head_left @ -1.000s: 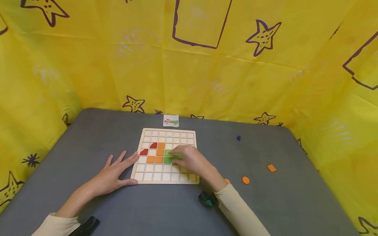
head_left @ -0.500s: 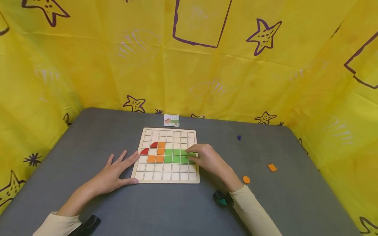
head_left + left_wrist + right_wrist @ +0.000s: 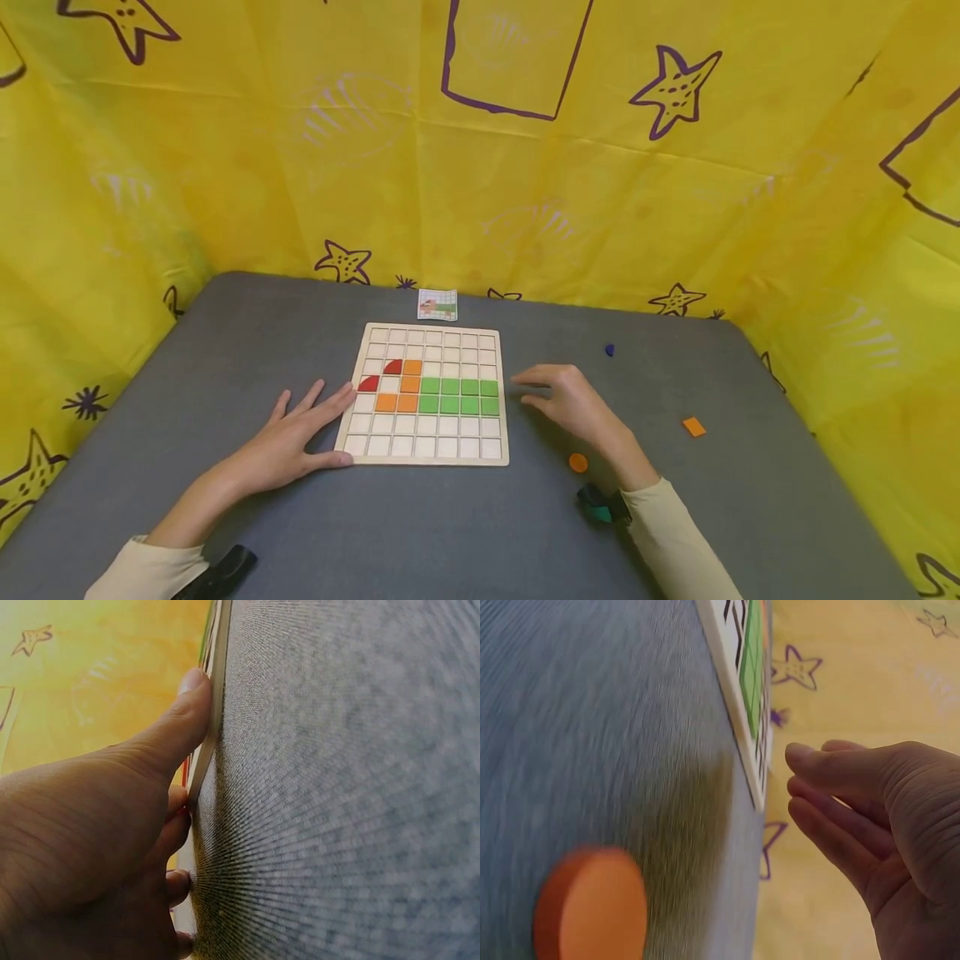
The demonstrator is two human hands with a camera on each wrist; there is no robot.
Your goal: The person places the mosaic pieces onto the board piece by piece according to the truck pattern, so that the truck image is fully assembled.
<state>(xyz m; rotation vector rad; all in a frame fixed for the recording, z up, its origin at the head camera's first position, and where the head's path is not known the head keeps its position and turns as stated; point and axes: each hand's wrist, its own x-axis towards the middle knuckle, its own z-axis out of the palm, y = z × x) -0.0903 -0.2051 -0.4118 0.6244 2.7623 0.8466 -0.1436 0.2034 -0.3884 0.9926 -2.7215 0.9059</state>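
Note:
A wooden grid board (image 3: 425,447) lies on the table, bearing two rows of green square tiles (image 3: 450,404), orange square tiles (image 3: 386,402) and two red quarter-circle tiles (image 3: 368,383). My left hand (image 3: 277,454) touches the board's left edge with spread fingers and thumb; the left wrist view has the thumb (image 3: 184,712) against the rim. Just off the board's right side hovers my right hand (image 3: 573,404), fingers loosely bent and thumb apart, holding nothing. Below it an orange round tile (image 3: 577,462) lies on the table, large in the right wrist view.
Behind the board lies a small picture card (image 3: 437,305) with a coloured grid pattern. To the right are an orange square tile (image 3: 693,427) and a small dark blue piece (image 3: 610,350). A yellow printed cloth (image 3: 480,167) encloses the grey table (image 3: 420,533).
My right hand has moved right, off the board, uncovering the right-hand green tiles. One orange round tile shows again while the other is hidden by the right arm. My left hand stays put.

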